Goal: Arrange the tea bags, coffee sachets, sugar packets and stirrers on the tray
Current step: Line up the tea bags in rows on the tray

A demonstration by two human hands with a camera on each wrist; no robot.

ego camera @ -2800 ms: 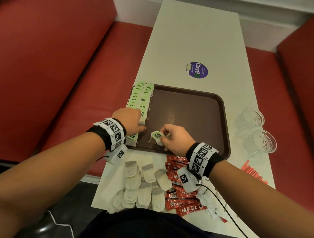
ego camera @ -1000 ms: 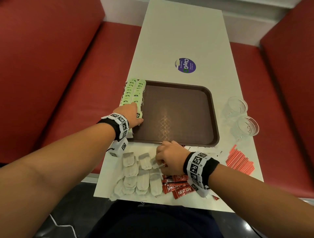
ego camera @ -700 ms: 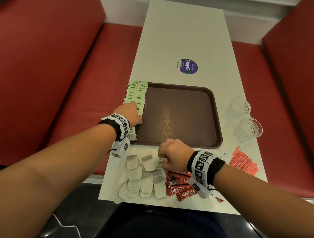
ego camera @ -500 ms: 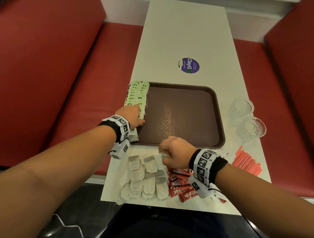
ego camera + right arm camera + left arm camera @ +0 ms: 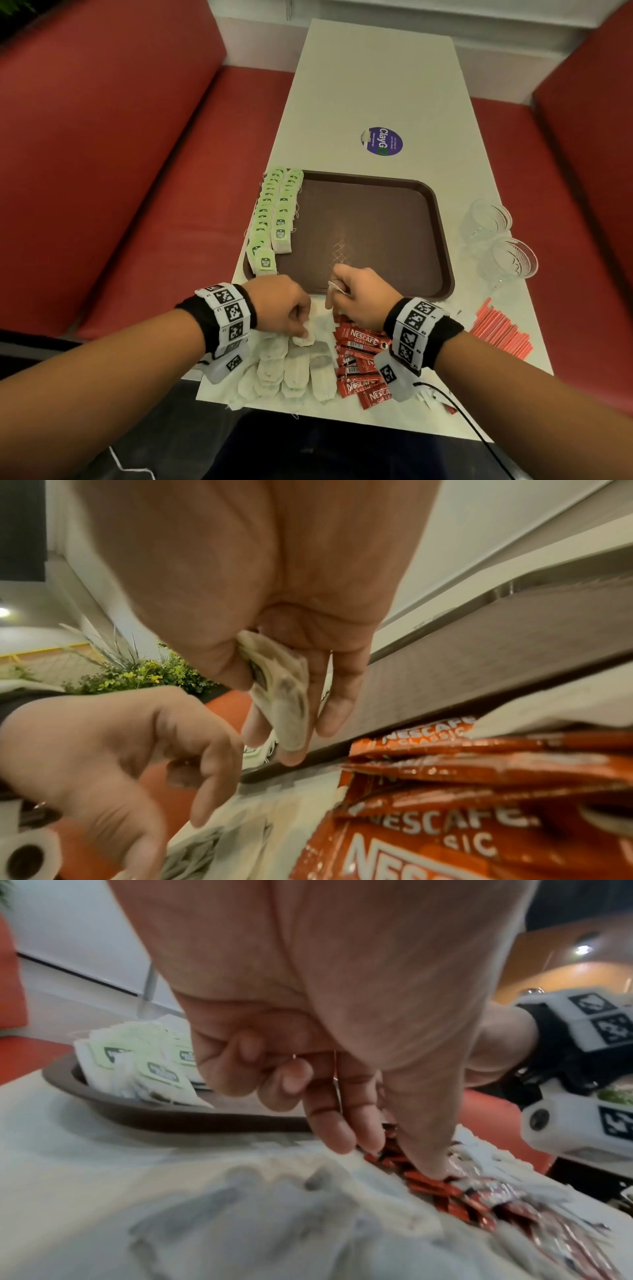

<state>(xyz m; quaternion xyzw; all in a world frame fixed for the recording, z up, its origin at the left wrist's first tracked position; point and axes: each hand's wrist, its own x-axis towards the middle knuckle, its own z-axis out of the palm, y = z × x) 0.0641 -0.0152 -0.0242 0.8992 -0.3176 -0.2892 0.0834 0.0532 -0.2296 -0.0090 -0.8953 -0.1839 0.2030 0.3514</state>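
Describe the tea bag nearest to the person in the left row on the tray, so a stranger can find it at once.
Find the brown tray on the white table. Two rows of green-tagged tea bags lie along its left edge. The wanted tea bag ends the outer row at the near-left corner, nearer the person than any other there.

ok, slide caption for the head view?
Right hand pinches a tea bag over the tray; left hand reaches the loose pile.

Both hands (fingers curled) low
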